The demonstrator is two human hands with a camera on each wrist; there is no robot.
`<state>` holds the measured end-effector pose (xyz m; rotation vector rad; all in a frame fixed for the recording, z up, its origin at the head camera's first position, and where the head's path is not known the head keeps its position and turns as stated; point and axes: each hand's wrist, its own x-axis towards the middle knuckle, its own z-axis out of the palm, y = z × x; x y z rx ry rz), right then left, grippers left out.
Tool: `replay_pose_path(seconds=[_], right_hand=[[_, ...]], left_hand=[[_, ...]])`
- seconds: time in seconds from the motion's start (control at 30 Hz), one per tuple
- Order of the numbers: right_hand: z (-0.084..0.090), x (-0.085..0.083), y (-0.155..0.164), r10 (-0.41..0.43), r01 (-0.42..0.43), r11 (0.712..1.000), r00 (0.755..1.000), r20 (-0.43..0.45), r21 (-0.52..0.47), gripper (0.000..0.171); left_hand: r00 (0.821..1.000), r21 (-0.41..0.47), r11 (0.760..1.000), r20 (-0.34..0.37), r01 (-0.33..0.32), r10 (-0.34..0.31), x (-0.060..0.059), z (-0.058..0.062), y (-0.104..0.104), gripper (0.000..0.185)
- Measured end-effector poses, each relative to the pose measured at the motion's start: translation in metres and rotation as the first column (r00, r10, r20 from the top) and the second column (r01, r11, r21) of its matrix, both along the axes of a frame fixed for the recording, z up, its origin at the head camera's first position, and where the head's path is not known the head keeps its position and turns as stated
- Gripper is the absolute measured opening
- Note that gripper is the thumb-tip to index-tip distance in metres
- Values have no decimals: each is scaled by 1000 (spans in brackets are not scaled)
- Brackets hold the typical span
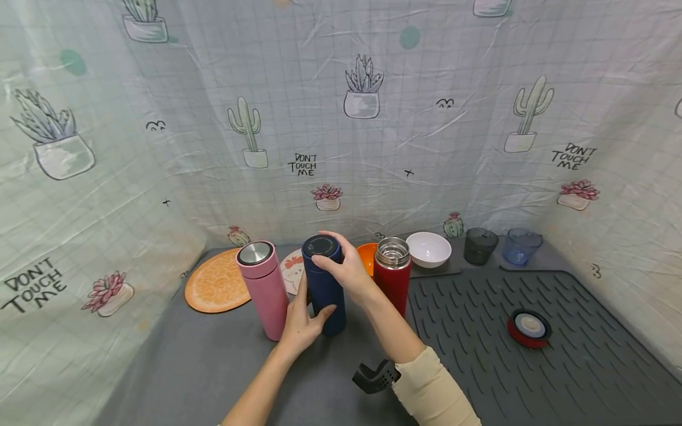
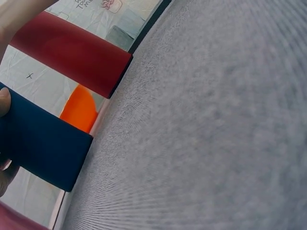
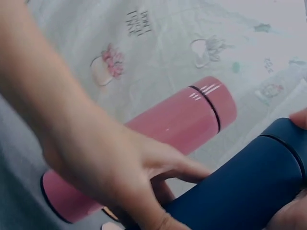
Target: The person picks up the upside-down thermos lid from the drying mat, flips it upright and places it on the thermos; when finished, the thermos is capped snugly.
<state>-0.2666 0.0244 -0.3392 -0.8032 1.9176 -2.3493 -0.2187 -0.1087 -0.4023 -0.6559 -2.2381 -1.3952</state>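
A dark blue thermos [image 1: 326,296] stands upright between both hands, its lid [image 1: 321,244] on. My left hand [image 1: 305,324] grips its body low down, thumb across the near side. From the right, my right hand [image 1: 348,269] holds the lid, with the thumb at its front edge and the fingers round the back. Just left of it is a pink thermos [image 1: 269,302] with a steel-topped lid. To the right stands a red thermos [image 1: 393,281] without a lid, its steel mouth showing. A red and black lid [image 1: 529,328] lies upside down on the ribbed mat.
A black ribbed mat [image 1: 479,378] covers the right side of the table. Along the back are an orange-slice placemat [image 1: 218,281], a patterned round mat [image 1: 292,269], an orange bowl [image 1: 367,255], a white bowl [image 1: 428,249], a dark cup [image 1: 481,245] and a blue cup [image 1: 521,246].
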Motion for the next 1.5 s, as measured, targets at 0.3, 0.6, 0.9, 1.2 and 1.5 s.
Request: replay_pose_path(seconds=[0.3,0.6,0.9,1.2,1.5], right_hand=[[5,-2,-3,-84,83,995,996,6,46,54],[3,3,-1,-78,78,997,997,-10,15,47],[1,0,-4,-85,86,996,996,34,-20,50],[15,16,-4,-119,119,993,993,6,23,47],[30,24,4,-71,77,979,997,-40,191,54]], left_hand=[[999,-21,1000,-45,-14,13,-3,-1,-1,91],[999,-7,999,-39,-33,33,-11,-16,0,94],[997,-13,998,-42,-60,60,-23,-34,-4,100],[999,1,999,-32,-33,33,-13,-19,0,97],[999,-42,999,-24,-27,26,-23,-33,-5,95]])
